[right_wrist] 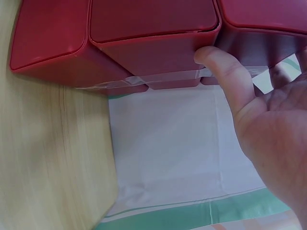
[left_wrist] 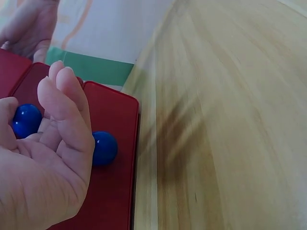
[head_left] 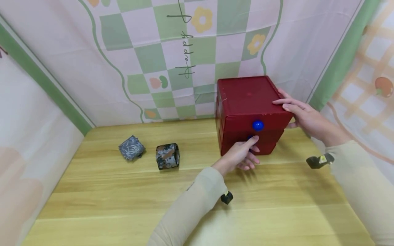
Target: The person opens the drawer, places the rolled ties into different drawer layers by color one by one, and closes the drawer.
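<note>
A dark red drawer unit with stacked drawers and round blue knobs stands at the right back of the table. My left hand is at its front, with the thumb and index finger around the middle blue knob. The lower blue knob shows just beyond the other fingers. My right hand rests on the unit's top right edge, fingers extended over the top. In the right wrist view its thumb lies against the red side wall, where clear tape runs across the drawers.
To the left on the wooden table lie a folded grey patterned cloth and a short camouflage-patterned roll. A green and white checked curtain hangs right behind the table, with more cloth at both sides.
</note>
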`<act>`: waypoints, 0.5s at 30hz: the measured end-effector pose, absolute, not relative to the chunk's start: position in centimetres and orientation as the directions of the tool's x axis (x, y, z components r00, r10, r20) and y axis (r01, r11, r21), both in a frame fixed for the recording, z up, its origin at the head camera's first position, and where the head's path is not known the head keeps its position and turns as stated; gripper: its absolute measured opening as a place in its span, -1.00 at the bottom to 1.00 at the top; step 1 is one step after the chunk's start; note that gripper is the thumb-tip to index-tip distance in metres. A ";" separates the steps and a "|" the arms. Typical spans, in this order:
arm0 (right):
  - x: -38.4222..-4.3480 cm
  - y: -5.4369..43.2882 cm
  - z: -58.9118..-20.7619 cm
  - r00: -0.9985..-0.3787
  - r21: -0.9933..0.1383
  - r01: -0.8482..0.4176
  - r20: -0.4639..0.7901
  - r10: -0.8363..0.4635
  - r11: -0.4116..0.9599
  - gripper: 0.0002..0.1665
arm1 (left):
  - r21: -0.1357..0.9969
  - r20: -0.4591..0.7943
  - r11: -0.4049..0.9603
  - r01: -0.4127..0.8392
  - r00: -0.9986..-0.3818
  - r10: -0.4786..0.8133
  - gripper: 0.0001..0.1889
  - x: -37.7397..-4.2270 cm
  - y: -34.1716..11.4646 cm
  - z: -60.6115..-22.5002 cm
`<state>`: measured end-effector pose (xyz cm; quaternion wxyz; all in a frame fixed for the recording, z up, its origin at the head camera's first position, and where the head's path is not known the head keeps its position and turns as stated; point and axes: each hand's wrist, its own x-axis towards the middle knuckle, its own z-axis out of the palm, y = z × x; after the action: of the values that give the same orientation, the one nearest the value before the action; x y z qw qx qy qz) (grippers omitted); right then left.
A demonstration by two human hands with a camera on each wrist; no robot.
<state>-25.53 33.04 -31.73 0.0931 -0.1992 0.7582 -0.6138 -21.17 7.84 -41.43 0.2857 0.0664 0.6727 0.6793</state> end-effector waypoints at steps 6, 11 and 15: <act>-25.5 33.0 -31.8 -0.907 -0.967 -0.185 0.100 -0.410 0.173 -0.52 | 0.961 -0.275 0.101 -0.258 -0.851 0.447 -0.38 -20.8 8.0 -41.4; -25.5 33.1 -31.9 -0.904 -0.967 -0.187 0.101 -0.415 0.173 -0.52 | 0.964 -0.264 0.099 -0.246 -0.861 0.434 -0.39 -20.7 8.2 -41.5; -25.5 33.1 -31.9 -0.901 -0.969 -0.189 0.107 -0.421 0.160 -0.52 | 0.964 -0.265 0.102 -0.246 -0.859 0.438 -0.39 -20.6 8.1 -41.5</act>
<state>-25.52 33.07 -31.87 0.0940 -0.2019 0.7557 -0.6159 -20.61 8.14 -41.53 0.2566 0.0690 0.6966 0.6665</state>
